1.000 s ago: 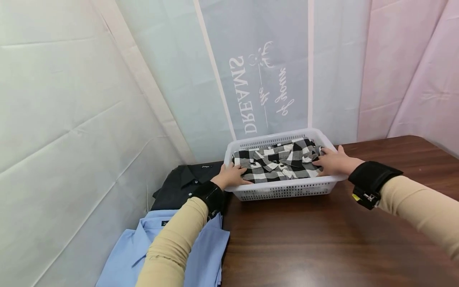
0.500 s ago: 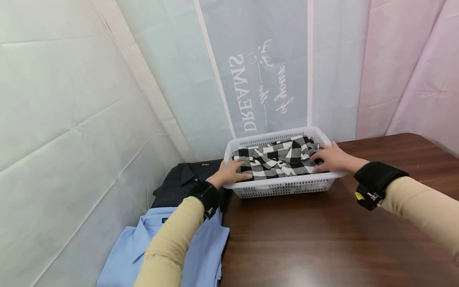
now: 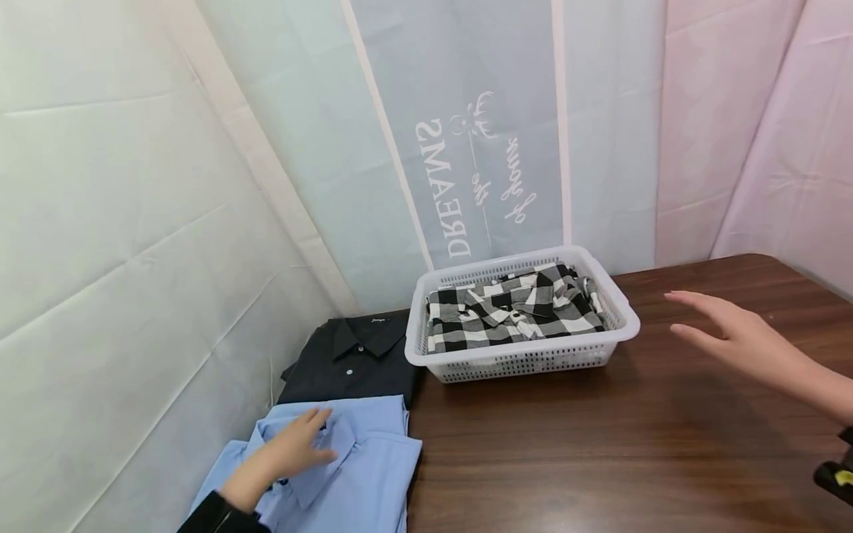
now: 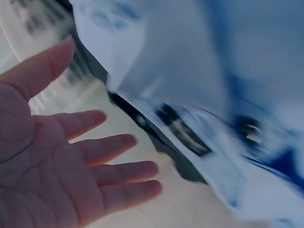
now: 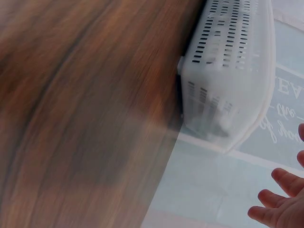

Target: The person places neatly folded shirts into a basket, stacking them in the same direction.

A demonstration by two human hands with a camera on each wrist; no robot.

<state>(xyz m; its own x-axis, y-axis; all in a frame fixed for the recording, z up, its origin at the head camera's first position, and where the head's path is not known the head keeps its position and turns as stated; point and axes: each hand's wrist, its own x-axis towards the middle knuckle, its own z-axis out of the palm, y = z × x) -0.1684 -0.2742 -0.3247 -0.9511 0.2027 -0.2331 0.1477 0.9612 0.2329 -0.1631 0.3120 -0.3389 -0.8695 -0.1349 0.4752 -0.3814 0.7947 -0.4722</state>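
A folded black-and-white checked shirt [image 3: 512,309] lies in a white plastic basket [image 3: 526,359] at the back of a dark wooden table [image 3: 600,444]. Left of the basket lie a folded dark shirt [image 3: 353,359] and, nearer me, a folded light blue shirt [image 3: 363,485]. My left hand [image 3: 286,453] hovers over the blue shirt's collar with fingers spread; the left wrist view shows its open palm [image 4: 61,166] beside the blurred blue shirt [image 4: 199,85]. My right hand [image 3: 733,337] is in the air right of the basket, fingers straight, holding nothing. Its fingertips [image 5: 280,202] show near the basket [image 5: 228,76].
White and pink fabric sheets form walls behind and to the left, with a grey banner [image 3: 466,126] printed with letters behind the basket. The table's bare wood stretches in front of and right of the basket.
Both hands have left the checked shirt in the basket. My left hand moved back and down to the blue shirt; my right hand pulled away to the right, above the table.
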